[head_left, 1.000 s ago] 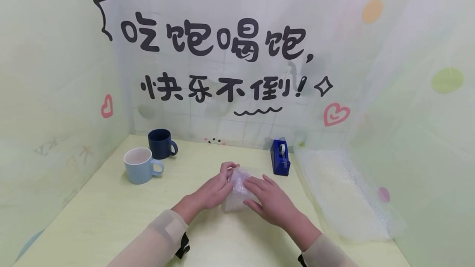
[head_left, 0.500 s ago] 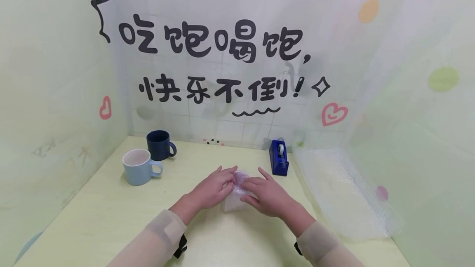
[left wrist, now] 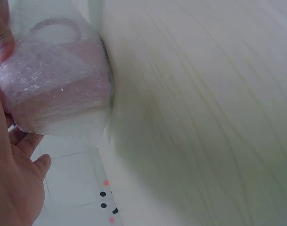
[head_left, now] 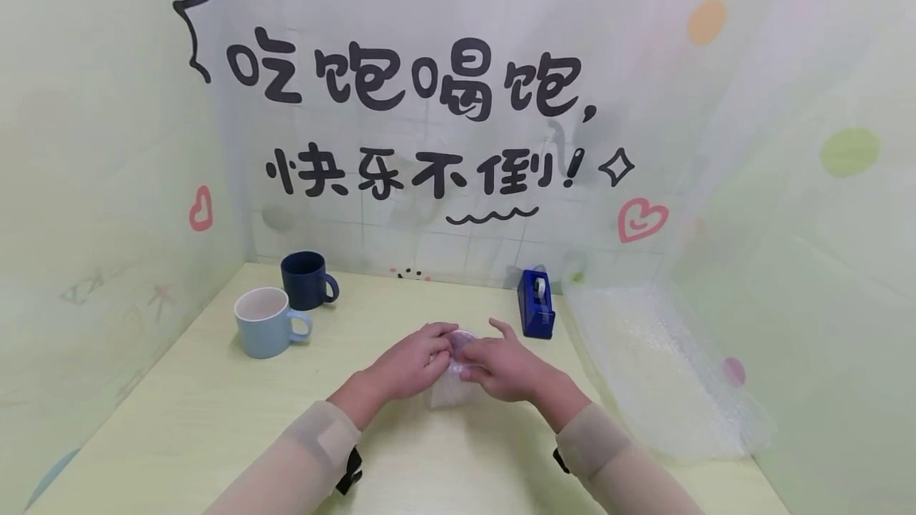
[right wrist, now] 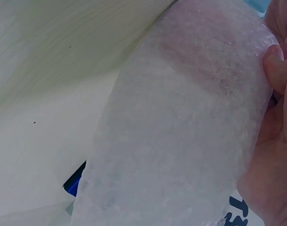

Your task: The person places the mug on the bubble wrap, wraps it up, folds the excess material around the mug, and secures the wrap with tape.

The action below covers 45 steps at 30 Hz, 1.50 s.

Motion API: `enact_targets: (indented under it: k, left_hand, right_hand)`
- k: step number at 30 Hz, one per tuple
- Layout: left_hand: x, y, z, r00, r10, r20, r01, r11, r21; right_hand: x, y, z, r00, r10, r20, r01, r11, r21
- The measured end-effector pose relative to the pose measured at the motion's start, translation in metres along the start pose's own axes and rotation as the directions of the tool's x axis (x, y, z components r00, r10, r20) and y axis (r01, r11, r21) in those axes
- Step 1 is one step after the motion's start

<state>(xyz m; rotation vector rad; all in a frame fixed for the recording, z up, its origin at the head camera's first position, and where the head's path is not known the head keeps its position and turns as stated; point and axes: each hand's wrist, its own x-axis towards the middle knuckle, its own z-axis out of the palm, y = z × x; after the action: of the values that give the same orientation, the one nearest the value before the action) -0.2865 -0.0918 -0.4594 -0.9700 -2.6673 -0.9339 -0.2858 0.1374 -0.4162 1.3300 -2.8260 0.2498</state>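
Observation:
A pinkish mug wrapped in bubble wrap (head_left: pixel 449 397) stands on the table between my two hands. Through the wrap, the left wrist view shows the mug's body (left wrist: pixel 63 80) and its looped handle (left wrist: pixel 55 22). My left hand (head_left: pixel 409 364) holds the wrapped mug at its upper left, with fingers over the top edge. On the other side my right hand (head_left: pixel 510 368) bends its fingers in at the top, pinching the wrap there. A broad sheet of bubble wrap (right wrist: pixel 167 141) runs down from the mug in the right wrist view. Fingertips are partly hidden.
A light blue mug (head_left: pixel 262 332) and a dark blue mug (head_left: pixel 304 286) stand at the back left. At the back right is a blue tape dispenser (head_left: pixel 536 308). More bubble wrap sheets (head_left: pixel 658 372) lie along the table's right side, near the wall.
My left fingers have lowered over the mug's top. My right hand has moved slightly left and inward, its fingers bending more, and the wrap that stood up at the top is now folded down.

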Motion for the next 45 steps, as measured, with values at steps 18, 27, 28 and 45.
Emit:
enact_targets:
  k: [18,27,28,45]
  left_hand:
    - [-0.012,0.009,-0.013,0.922,0.386,-0.035,-0.345,0.858,0.382]
    - [-0.008,0.015,-0.015,0.951,0.305,0.042,-0.302,0.898,0.320]
    - [-0.008,0.015,-0.016,0.954,0.298,0.044,-0.296,0.901,0.317]
    - [-0.002,-0.002,-0.045,0.982,0.131,0.135,-0.175,0.901,0.396]
  right_hand:
    - [-0.009,0.002,0.001,0.999,-0.038,-0.033,0.039,0.999,0.018]
    - [-0.021,0.015,-0.016,0.991,-0.015,-0.131,0.017,1.000,0.008]
    - [-0.022,0.018,-0.018,0.990,-0.015,-0.139,0.018,1.000,0.018]
    - [-0.015,0.010,-0.018,0.998,-0.014,-0.061,0.016,0.999,0.037]
